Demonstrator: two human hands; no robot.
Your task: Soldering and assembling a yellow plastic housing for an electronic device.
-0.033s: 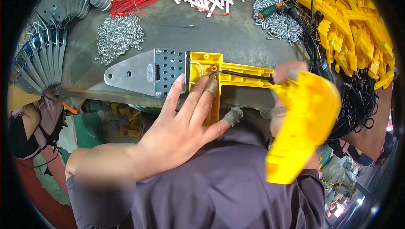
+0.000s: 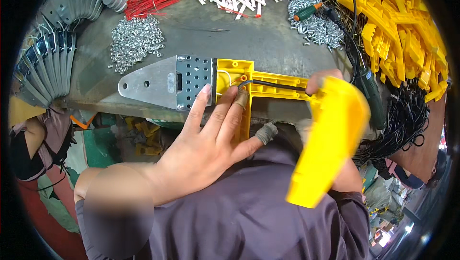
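Half-open yellow housing on desk, cover in right hand

Far left: fanned metal plates (image 2: 45, 68), then nut pile (image 2: 136, 38). Tapered metal plate (image 2: 148, 85) lies flat near the front edge of the desk (image 2: 191, 42). Left hand (image 2: 196, 145) splayed, gripping nothing, fingertips on the plate's perforated end and the wiring. Yellow housing (image 2: 275, 93) adjoins that end, black cable (image 2: 280, 85) along its handle. Right hand (image 2: 322, 81) grasps blurred yellow cover (image 2: 326, 145); can't tell if it touches housing. Far right: heaped yellow parts (image 2: 407, 35).
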